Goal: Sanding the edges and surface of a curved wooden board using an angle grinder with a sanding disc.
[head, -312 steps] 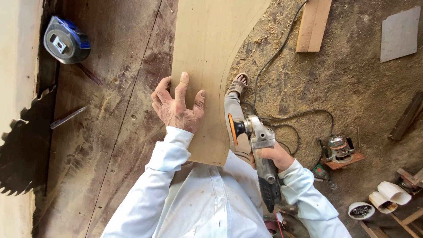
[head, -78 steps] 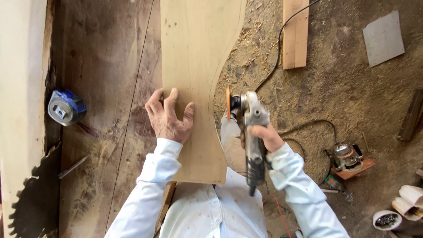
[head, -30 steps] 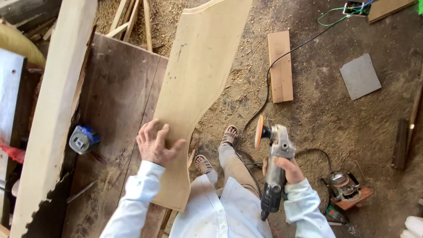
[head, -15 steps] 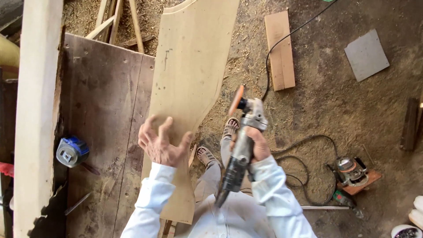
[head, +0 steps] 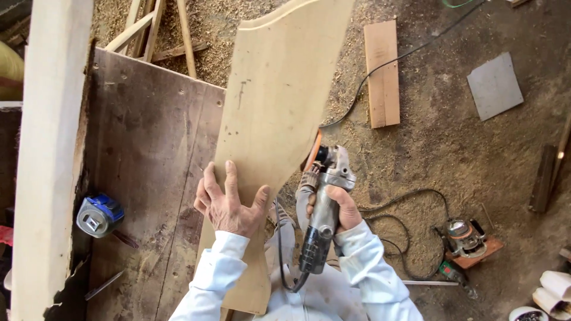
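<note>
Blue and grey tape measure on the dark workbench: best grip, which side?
Judging by its pose, take the blue and grey tape measure from above, pinching its curved outer rim: it lies flat on the dark wooden workbench, broad face up, sides exposed. The left hand is nearest.

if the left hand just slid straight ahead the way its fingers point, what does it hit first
The left hand lies flat on the curved wooden board, fingers pointing up the picture. Going straight on, it would probably only slide along the bare board; nothing shows on that stretch. The grinder in the right hand sits off to the side.
</note>
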